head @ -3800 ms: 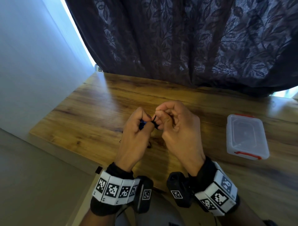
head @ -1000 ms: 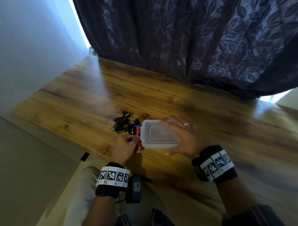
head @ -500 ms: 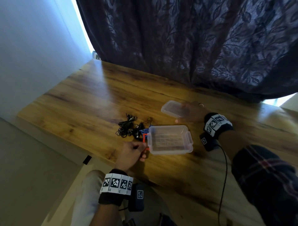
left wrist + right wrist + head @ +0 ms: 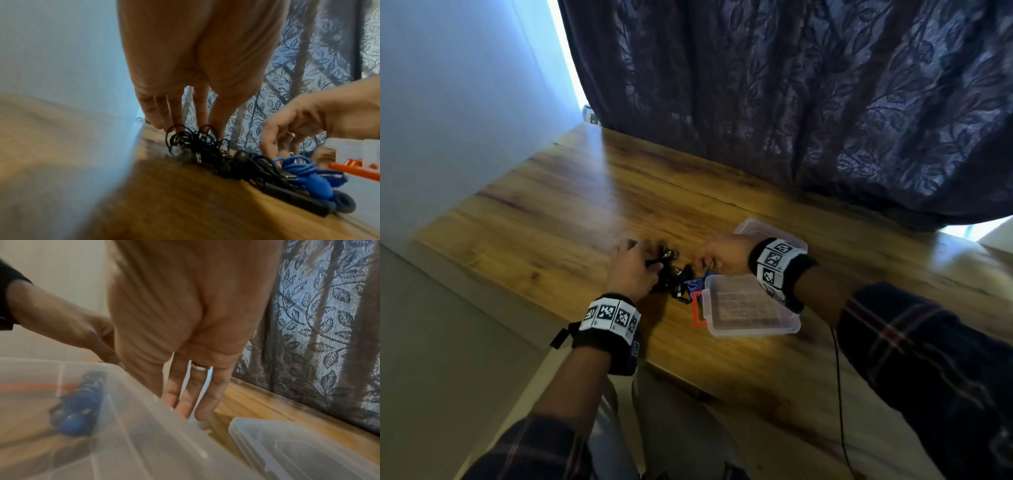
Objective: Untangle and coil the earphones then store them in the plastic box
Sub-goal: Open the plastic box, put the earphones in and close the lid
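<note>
Right hand (image 4: 717, 258) now beside earphones (image 4: 205, 146); ring wrist-view only.

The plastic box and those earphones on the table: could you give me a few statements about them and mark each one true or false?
1. The plastic box stands open with nothing in it. True.
2. The lid is clipped onto the box. False: it lies on the table behind the box, towards the curtain.
3. The black earphones and the blue earphones lie on the table beside the box. True.
4. The left hand rests inside the box. False: its fingers reach down onto the black cable bundle.
5. The box has an orange latch on the side facing the earphones. True.
6. The right hand holds the lid up. False: it reaches down by the earphones.
</note>
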`<state>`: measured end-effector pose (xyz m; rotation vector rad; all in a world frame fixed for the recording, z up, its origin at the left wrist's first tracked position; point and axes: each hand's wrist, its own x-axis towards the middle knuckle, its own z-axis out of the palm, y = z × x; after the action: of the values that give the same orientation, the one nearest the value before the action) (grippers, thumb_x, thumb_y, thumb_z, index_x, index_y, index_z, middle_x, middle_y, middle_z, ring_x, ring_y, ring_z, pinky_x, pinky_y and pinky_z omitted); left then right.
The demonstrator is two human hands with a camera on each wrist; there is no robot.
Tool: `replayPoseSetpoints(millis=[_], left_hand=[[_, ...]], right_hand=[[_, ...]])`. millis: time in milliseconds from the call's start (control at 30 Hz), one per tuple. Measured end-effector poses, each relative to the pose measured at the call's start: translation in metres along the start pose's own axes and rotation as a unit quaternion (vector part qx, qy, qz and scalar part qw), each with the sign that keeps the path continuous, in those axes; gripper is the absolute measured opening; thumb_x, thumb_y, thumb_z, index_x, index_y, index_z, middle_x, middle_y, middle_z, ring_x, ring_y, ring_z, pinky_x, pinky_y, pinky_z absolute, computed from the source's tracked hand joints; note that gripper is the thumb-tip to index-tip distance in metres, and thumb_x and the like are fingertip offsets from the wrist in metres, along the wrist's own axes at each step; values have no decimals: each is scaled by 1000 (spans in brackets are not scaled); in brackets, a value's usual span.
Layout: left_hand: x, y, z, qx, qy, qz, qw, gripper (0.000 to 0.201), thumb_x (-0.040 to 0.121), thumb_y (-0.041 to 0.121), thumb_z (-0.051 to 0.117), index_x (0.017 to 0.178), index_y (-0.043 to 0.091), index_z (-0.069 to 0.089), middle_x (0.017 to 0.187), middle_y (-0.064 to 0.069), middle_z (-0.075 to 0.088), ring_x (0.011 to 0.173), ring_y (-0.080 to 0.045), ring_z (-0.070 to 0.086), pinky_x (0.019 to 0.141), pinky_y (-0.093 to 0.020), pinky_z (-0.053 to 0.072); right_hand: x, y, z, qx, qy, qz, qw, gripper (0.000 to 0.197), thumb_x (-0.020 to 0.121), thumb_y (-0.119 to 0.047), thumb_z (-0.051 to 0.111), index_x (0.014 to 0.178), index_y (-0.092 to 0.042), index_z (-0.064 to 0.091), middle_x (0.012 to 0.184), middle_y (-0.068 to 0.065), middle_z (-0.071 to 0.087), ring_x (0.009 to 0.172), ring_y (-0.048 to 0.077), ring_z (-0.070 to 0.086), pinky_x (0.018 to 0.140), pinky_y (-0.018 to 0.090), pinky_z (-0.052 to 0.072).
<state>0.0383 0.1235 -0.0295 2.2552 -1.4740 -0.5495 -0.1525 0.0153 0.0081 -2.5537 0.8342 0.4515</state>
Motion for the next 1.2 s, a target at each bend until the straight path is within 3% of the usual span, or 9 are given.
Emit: replayPoseSetpoints(millis=[133, 233, 333, 467, 667, 833, 933, 1100, 1200], left_hand=[[11, -10, 12, -37, -19, 0, 999, 31, 85, 32, 75, 113, 20, 65, 120, -10, 56, 121, -33, 48, 105, -46, 42], [14, -14, 13, -49, -5, 0, 999, 27, 82, 37, 77, 102, 20, 68, 112, -9, 59, 113, -31, 52, 101, -46, 44], [18, -18, 12, -53, -9, 5, 999, 24, 82, 39, 77, 95, 22, 68, 108, -10, 60, 108, -32, 57, 97, -47, 48], [21, -20, 11, -29, -41, 21, 999, 26, 85, 39, 72, 102, 20, 67, 115, -11, 60, 109, -32, 56, 95, -49, 50], [22, -16, 3, 19, -78, 40, 996, 35, 81, 23, 74, 114, 16, 62, 121, -11, 58, 114, -32, 56, 96, -39, 50], [19, -13, -1, 0, -52, 16, 999, 35, 81, 12, 72, 115, 15, 64, 120, -11, 61, 111, -30, 59, 93, -37, 52], [16, -10, -1, -6, -33, -11, 999, 34, 80, 14, 75, 113, 15, 63, 114, -8, 65, 103, -27, 63, 87, -38, 55], [14, -4, -4, -7, -30, -37, 999, 28, 80, 20, 77, 101, 18, 58, 99, -6, 63, 89, -23, 59, 75, -35, 51], [14, -3, -8, -39, -25, -54, 997, 26, 79, 22, 78, 95, 20, 58, 95, -4, 64, 91, -24, 60, 76, -33, 50]], right_hand=[[9, -2, -7, 9, -33, -31, 999, 25, 87, -5, 68, 109, -13, 74, 90, -10, 63, 84, 9, 60, 73, 27, 49], [14, -5, -8, 11, -50, -68, 996, 24, 80, -3, 71, 99, -16, 79, 99, -3, 72, 86, 9, 65, 73, 24, 54], [19, -10, -5, 4, -17, -107, 994, 24, 77, -3, 74, 99, -13, 78, 101, -13, 59, 86, -4, 53, 74, 10, 44], [26, -17, -2, -57, 11, -156, 986, 28, 78, -20, 81, 105, -16, 78, 113, -26, 52, 100, 5, 51, 78, 19, 38], [39, -15, 3, -37, -3, -166, 985, 21, 80, -7, 77, 100, -6, 79, 125, 7, 64, 112, 20, 58, 74, -6, 28], [32, -3, -3, 5, 18, -136, 991, 25, 79, -8, 75, 104, -13, 77, 129, -3, 66, 103, -9, 53, 96, 27, 49], [24, 11, -4, 37, 37, -96, 994, 41, 82, -10, 77, 122, -11, 68, 112, -11, 70, 79, -27, 52, 86, 23, 49], [14, 24, -3, 17, 52, -56, 997, 18, 80, -7, 77, 97, -12, 78, 97, 5, 74, 87, 21, 68, 83, 39, 55], [4, 24, -12, 27, 86, -38, 995, 17, 80, -11, 78, 97, -14, 79, 95, 2, 74, 85, 18, 67, 76, 28, 51]])
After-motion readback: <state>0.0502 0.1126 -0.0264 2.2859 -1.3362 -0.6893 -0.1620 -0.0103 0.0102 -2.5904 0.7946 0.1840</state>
